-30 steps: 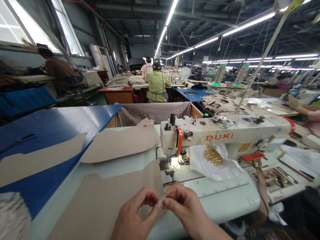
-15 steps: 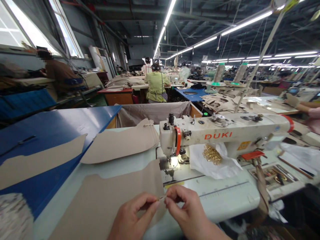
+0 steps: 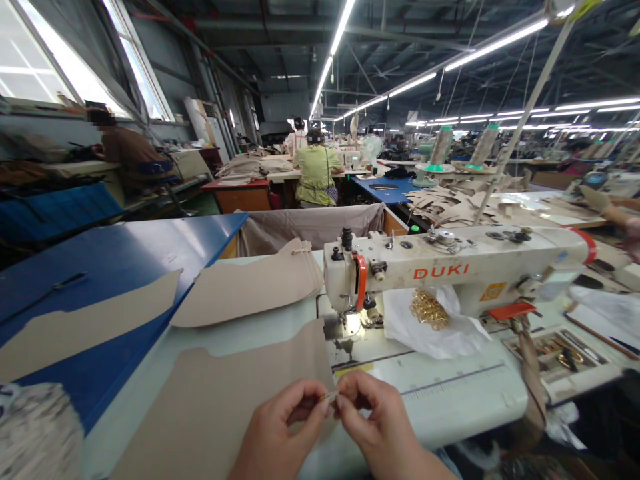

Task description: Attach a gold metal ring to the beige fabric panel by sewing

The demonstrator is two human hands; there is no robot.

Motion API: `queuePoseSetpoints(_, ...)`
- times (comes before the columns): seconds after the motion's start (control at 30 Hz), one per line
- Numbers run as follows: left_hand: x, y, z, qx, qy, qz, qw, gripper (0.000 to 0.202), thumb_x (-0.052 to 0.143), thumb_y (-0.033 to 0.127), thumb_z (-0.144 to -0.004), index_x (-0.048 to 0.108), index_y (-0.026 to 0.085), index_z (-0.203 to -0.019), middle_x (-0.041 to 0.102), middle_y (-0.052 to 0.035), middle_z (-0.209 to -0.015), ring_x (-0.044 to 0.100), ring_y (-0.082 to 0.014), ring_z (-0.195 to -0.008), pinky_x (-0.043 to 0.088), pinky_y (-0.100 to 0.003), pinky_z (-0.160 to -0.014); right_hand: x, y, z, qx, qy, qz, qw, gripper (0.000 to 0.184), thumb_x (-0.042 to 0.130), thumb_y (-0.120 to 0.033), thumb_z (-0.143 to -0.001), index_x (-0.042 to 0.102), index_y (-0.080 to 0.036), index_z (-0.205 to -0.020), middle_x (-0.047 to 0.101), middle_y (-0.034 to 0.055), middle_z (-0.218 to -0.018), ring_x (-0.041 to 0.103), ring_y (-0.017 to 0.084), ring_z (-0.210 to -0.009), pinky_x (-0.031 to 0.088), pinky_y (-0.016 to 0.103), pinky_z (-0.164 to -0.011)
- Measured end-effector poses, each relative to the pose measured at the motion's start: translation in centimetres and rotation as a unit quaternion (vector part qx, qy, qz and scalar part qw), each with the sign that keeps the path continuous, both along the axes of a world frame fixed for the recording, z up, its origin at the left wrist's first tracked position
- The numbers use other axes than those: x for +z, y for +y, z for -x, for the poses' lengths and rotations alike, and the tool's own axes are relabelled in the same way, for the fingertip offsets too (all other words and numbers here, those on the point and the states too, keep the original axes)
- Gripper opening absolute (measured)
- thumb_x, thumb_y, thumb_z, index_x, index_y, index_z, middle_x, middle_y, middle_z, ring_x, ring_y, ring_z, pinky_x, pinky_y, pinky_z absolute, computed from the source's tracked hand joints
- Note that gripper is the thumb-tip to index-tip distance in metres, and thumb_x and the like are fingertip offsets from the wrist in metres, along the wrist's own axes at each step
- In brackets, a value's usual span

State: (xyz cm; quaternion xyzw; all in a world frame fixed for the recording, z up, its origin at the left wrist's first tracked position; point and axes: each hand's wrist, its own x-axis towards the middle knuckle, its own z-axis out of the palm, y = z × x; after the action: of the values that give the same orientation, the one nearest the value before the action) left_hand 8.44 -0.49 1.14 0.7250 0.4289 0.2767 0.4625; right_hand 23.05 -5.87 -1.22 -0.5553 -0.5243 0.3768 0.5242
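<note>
My left hand (image 3: 283, 433) and my right hand (image 3: 377, 427) meet at the bottom middle, both pinched on one small pale piece (image 3: 331, 397) between thumbs and forefingers; what it is I cannot make out. They hover over the near edge of a large tan cut piece (image 3: 220, 400) lying flat on the pale sewing table (image 3: 450, 400). A white DUKI sewing machine (image 3: 450, 267) stands just beyond, its needle area lit.
A white bag with gold metal fittings (image 3: 427, 310) lies under the machine arm. More tan pieces (image 3: 250, 283) lie behind and on the blue table (image 3: 100, 260) at left. A tool tray (image 3: 560, 353) sits at right. Other workers sit further back; a co-worker's arm (image 3: 617, 217) shows at right.
Both hands stay pinched together on the small piece, shifting slightly right and lower. The view has tilted a little; nothing else moved.
</note>
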Motion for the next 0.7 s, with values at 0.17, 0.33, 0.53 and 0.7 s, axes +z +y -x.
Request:
queuePoseSetpoints(0.17,-0.3,-0.2,-0.1,0.016,0.031,-0.069,0.997,0.011,0.057,0.030,-0.075,0.064,0.022,-0.072,0.067,0.0037,-0.065,0.065,-0.0126,-0.061,0.051,-0.014,-0.061,0.6,-0.3,-0.1,0.022,0.024,0.019,0.999,0.013,0.052,-0.020,-0.082,0.061,-0.017,-0.073,0.061,-0.0010,-0.066,0.054,0.009,-0.061,0.040,0.019,-0.057)
queuePoseSetpoints(0.33,-0.4,-0.3,0.1,0.016,0.044,-0.098,0.994,0.012,0.055,0.029,-0.078,0.063,0.023,-0.073,0.066,0.0048,-0.064,0.064,-0.0116,-0.062,0.049,-0.014,-0.061,0.9,-0.3,-0.4,0.024,0.006,0.035,0.999,0.014,0.054,-0.024,-0.083,0.064,-0.017,-0.076,0.065,0.0009,-0.068,0.058,0.011,-0.064,0.042,0.019,-0.059)
queuePoseSetpoints(0.53,-0.5,-0.5,0.1,0.016,0.056,-0.109,0.992,0.013,0.055,0.031,-0.078,0.063,0.023,-0.073,0.066,0.0047,-0.064,0.063,-0.0118,-0.061,0.048,-0.015,-0.061,1.2,-0.2,-0.8,0.022,-0.058,0.032,0.998,0.014,0.054,-0.023,-0.083,0.065,-0.018,-0.075,0.064,0.0009,-0.069,0.056,0.012,-0.064,0.041,0.020,-0.059)
queuePoseSetpoints(0.7,-0.3,0.0,0.2,-0.003,0.038,-0.017,0.999,0.018,0.055,0.036,-0.079,0.066,0.023,-0.074,0.067,0.0032,-0.067,0.063,-0.0133,-0.065,0.048,-0.017,-0.063,0.8,-0.1,-0.9,0.022,-0.122,0.026,0.992,0.017,0.050,-0.023,-0.085,0.061,-0.019,-0.074,0.059,-0.0001,-0.068,0.052,0.011,-0.065,0.036,0.022,-0.059)
